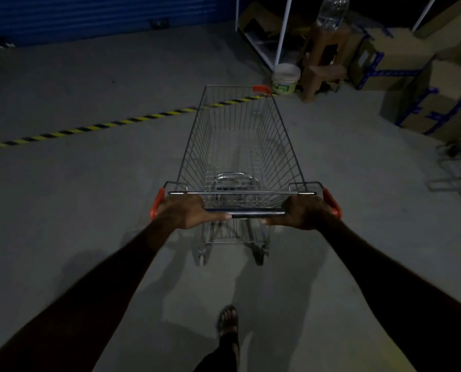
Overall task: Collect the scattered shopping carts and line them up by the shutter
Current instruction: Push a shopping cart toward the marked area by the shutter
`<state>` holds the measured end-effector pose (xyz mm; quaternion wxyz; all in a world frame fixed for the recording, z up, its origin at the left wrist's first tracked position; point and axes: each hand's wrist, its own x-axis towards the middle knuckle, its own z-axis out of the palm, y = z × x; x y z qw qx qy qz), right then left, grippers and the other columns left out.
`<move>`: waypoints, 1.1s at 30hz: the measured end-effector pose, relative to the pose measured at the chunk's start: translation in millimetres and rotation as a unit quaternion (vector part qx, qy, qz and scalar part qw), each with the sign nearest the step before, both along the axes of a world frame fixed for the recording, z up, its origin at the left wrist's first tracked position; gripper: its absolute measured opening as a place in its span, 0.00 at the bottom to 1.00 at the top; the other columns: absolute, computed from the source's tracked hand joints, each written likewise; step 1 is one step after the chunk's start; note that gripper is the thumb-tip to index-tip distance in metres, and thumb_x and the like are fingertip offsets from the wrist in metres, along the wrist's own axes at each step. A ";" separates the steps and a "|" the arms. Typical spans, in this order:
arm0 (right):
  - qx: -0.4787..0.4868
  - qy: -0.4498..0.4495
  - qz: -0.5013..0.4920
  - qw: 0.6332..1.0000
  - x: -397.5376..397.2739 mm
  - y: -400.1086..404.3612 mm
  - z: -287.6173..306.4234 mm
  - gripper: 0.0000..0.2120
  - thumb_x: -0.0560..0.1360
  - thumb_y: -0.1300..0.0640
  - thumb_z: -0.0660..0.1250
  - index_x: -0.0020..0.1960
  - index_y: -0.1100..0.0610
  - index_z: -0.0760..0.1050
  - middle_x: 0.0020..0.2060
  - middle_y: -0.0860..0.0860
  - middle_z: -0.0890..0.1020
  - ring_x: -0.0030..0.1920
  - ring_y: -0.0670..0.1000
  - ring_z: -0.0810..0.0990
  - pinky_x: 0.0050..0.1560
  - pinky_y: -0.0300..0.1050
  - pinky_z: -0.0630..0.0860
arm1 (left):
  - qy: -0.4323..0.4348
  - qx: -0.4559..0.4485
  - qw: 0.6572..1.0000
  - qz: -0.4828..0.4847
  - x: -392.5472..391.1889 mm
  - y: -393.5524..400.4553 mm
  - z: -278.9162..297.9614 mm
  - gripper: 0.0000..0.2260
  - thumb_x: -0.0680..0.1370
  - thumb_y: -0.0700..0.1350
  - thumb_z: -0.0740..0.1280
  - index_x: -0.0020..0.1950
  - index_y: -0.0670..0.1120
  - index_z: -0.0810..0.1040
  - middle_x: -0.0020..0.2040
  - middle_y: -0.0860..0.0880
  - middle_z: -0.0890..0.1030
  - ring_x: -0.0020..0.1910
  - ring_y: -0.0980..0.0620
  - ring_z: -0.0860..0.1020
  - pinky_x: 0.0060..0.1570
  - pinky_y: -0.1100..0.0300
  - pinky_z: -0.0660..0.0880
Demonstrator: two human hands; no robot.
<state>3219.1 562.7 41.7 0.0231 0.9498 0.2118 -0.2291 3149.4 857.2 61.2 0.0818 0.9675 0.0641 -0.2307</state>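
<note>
Gripping the dark bar handle (257, 212) of a silver wire-mesh shopping cart (237, 151), the left hand (186, 212) and right hand (306, 213) sit at opposite ends, fingers curled over the bar, thumbs tucked underneath. Cart lies straight ahead of both hands, long axis running away from them, nose angled a touch right; neither hand nearer. Basket is thin chromed rod, tapering forward, empty, with orange plastic corner caps. Blue corrugated metal shutter (103, 17) stands well ahead and to the left of the hands, beyond a yellow-and-black striped floor tape (89, 128). Judgement: the push needs a leftward swing. Right of the hands: taped cardboard boxes (401, 65), white plastic bucket (285, 78), another wire cart (457, 167), dim. Smooth grey concrete floor (76, 183).
</note>
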 end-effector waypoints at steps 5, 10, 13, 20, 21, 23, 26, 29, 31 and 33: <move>-0.003 -0.013 0.011 1.000 102.5 9.8 -2.4 0.50 0.63 0.11 0.51 0.59 0.49 0.84 0.61 0.52 0.85 0.63 0.57 0.82 0.67 0.53 0.75 | 0.010 -0.017 1.000 -0.020 99.7 7.8 13.6 0.45 0.66 0.88 0.54 0.73 0.64 0.77 0.76 0.55 0.77 0.76 0.47 0.73 0.79 0.40 0.55; -0.007 -0.023 0.022 0.999 207.0 21.8 -11.9 0.52 0.61 0.09 0.48 0.55 0.49 0.84 0.57 0.51 0.86 0.59 0.56 0.83 0.65 0.54 0.77 | 0.014 0.001 1.000 -0.005 200.4 24.5 3.7 0.51 0.59 0.92 0.49 0.65 0.62 0.82 0.71 0.55 0.81 0.72 0.46 0.76 0.78 0.36 0.54; 0.013 -0.043 0.028 0.999 277.8 29.6 -25.2 0.56 0.56 0.06 0.43 0.54 0.46 0.85 0.55 0.50 0.86 0.56 0.55 0.84 0.64 0.56 0.79 | 0.004 0.009 1.000 0.001 263.3 33.7 -3.5 0.52 0.56 0.93 0.47 0.60 0.61 0.84 0.69 0.56 0.82 0.71 0.45 0.77 0.77 0.35 0.55; 0.038 -0.051 0.036 0.997 446.1 53.3 -32.0 0.57 0.55 0.06 0.45 0.58 0.46 0.84 0.55 0.51 0.86 0.55 0.55 0.84 0.62 0.56 0.80 | 0.001 0.024 0.999 0.023 417.6 58.9 -11.7 0.49 0.56 0.93 0.46 0.49 0.58 0.84 0.64 0.56 0.83 0.68 0.46 0.78 0.77 0.34 0.56; 0.037 -0.038 0.032 0.998 468.1 58.3 -30.7 0.57 0.55 0.06 0.47 0.59 0.46 0.84 0.55 0.51 0.86 0.55 0.55 0.84 0.62 0.56 0.79 | 0.000 0.026 0.999 0.024 438.8 63.2 -11.8 0.49 0.56 0.93 0.46 0.50 0.58 0.84 0.65 0.56 0.83 0.68 0.46 0.78 0.77 0.34 0.57; 0.041 -0.011 0.029 0.999 509.7 68.2 -29.6 0.56 0.55 0.06 0.49 0.60 0.46 0.84 0.56 0.50 0.86 0.55 0.54 0.83 0.63 0.57 0.78 | 0.001 0.021 1.000 0.023 480.1 73.5 -14.6 0.50 0.56 0.93 0.46 0.53 0.60 0.85 0.66 0.58 0.82 0.68 0.47 0.78 0.76 0.35 0.59; 0.051 -0.002 0.036 0.998 569.3 81.8 -26.3 0.58 0.54 0.06 0.48 0.61 0.46 0.83 0.58 0.50 0.86 0.56 0.54 0.83 0.64 0.56 0.79 | -0.009 -0.004 1.000 0.010 539.7 88.6 -18.9 0.42 0.58 0.93 0.48 0.40 0.59 0.79 0.62 0.55 0.84 0.63 0.46 0.80 0.71 0.38 0.68; 0.064 0.001 0.042 0.997 627.5 92.2 -23.0 0.58 0.54 0.06 0.48 0.58 0.48 0.84 0.55 0.49 0.86 0.54 0.54 0.84 0.61 0.55 0.80 | -0.017 -0.009 1.000 0.017 594.8 96.9 -18.2 0.41 0.58 0.92 0.48 0.35 0.58 0.76 0.54 0.52 0.84 0.59 0.44 0.81 0.69 0.38 0.70; 0.069 -0.005 0.047 0.996 666.0 98.2 -21.3 0.56 0.53 0.06 0.48 0.54 0.48 0.84 0.52 0.49 0.86 0.52 0.53 0.84 0.60 0.55 0.80 | -0.016 -0.012 0.999 0.028 632.5 102.9 -20.1 0.40 0.58 0.93 0.49 0.35 0.59 0.78 0.50 0.53 0.82 0.58 0.45 0.81 0.70 0.38 0.69; 0.066 -0.009 0.047 0.997 703.8 103.4 -19.8 0.52 0.54 0.06 0.49 0.49 0.48 0.82 0.50 0.48 0.86 0.50 0.53 0.83 0.59 0.55 0.80 | -0.021 -0.018 0.999 0.040 670.9 111.1 -25.5 0.42 0.57 0.93 0.50 0.37 0.59 0.81 0.50 0.54 0.83 0.58 0.45 0.81 0.70 0.38 0.70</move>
